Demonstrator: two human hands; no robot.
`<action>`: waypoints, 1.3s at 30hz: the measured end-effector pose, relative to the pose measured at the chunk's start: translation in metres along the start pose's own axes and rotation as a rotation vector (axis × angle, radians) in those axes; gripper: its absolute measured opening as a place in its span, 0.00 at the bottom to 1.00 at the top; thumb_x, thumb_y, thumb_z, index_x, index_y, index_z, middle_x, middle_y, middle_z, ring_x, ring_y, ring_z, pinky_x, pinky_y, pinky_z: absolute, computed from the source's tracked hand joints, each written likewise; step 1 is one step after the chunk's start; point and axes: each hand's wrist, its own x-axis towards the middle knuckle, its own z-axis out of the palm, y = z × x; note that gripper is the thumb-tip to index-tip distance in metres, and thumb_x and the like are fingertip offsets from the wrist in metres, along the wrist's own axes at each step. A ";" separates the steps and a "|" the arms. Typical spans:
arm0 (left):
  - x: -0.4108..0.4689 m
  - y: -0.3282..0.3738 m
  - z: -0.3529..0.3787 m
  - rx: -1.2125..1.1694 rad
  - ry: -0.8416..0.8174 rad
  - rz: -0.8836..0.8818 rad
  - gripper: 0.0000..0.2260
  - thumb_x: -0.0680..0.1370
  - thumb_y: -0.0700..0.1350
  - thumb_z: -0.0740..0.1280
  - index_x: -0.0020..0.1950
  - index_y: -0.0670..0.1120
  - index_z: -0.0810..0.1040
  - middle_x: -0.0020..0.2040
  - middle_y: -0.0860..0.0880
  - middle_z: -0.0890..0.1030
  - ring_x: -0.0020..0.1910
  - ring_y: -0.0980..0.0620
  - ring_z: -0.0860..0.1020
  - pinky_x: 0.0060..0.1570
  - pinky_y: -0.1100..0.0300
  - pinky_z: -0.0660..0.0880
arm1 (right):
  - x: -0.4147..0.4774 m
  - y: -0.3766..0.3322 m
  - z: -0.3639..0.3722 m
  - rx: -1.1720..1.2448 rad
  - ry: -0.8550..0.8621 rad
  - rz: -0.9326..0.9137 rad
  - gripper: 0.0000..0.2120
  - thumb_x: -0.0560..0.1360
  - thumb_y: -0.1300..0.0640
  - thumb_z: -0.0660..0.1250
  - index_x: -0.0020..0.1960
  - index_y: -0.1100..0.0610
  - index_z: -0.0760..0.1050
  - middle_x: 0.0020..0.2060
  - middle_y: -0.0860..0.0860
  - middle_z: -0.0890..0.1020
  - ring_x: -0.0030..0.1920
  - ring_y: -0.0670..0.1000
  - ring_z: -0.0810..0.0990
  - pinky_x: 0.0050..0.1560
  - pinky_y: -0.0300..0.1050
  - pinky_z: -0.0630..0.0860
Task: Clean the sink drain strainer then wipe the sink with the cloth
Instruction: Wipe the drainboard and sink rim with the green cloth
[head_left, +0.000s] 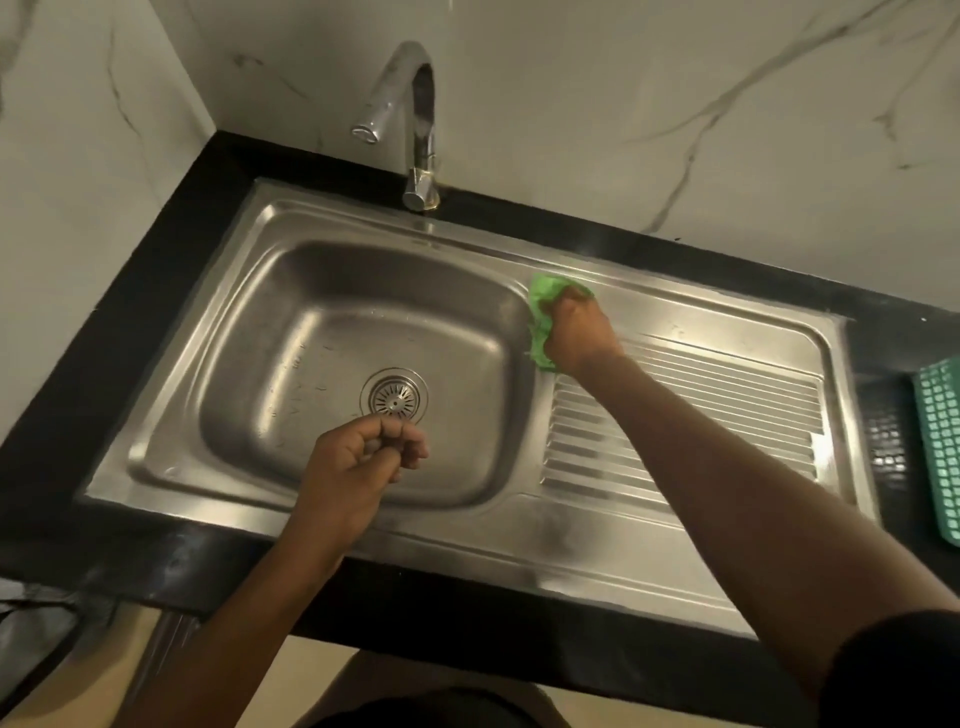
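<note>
1. Grip state: the right hand (579, 332) is closed around the bunched green cloth (543, 312), pressing it onto the flat ledge of the sink (675, 566) between the basin and the ribbed drainboard (727, 405); the left hand (358, 462) hangs over the basin with fingers curled loosely inward; whether it pinches anything cannot be told.
2. Task item location: the drain strainer (395, 397) sits seated in the drain at the basin floor, just beyond the left fingertips; scattered droplets show on the basin floor.
3. Risk, incomplete coverage: the cloth is wadded, so its contact patch is small; strips along the drainboard ribs and basin corners are likely to be missed.
4. Risk, loss of cloth: the wad lies at the basin edge; a stroke toward the basin could drag it over the rim and down the wall.
5. Risk, collision: a wide stroke to the rear may strike the tap (415, 119); a stroke to the far right may nudge the green basket (940, 447).
6. Risk, re-soiling: any residue on the left hand could drip onto wiped steel.
</note>
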 end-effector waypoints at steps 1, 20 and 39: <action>-0.005 0.001 0.003 0.011 0.002 0.007 0.17 0.77 0.26 0.62 0.48 0.44 0.85 0.43 0.43 0.88 0.45 0.45 0.85 0.47 0.55 0.78 | -0.012 -0.002 0.002 -0.007 -0.006 -0.023 0.13 0.78 0.59 0.69 0.59 0.65 0.81 0.63 0.65 0.79 0.64 0.66 0.78 0.65 0.57 0.77; -0.101 0.001 0.033 0.098 -0.025 0.124 0.15 0.79 0.29 0.61 0.51 0.43 0.84 0.45 0.45 0.88 0.49 0.41 0.85 0.49 0.52 0.79 | -0.260 -0.002 0.044 0.104 0.019 -0.206 0.12 0.78 0.54 0.66 0.60 0.51 0.80 0.63 0.51 0.81 0.62 0.55 0.80 0.59 0.52 0.81; -0.058 0.000 -0.071 0.109 0.019 0.078 0.14 0.79 0.32 0.62 0.49 0.46 0.84 0.44 0.46 0.88 0.51 0.39 0.86 0.53 0.45 0.81 | -0.270 -0.071 0.069 0.291 -0.177 -0.071 0.23 0.83 0.49 0.65 0.76 0.51 0.72 0.75 0.53 0.70 0.77 0.56 0.64 0.78 0.52 0.63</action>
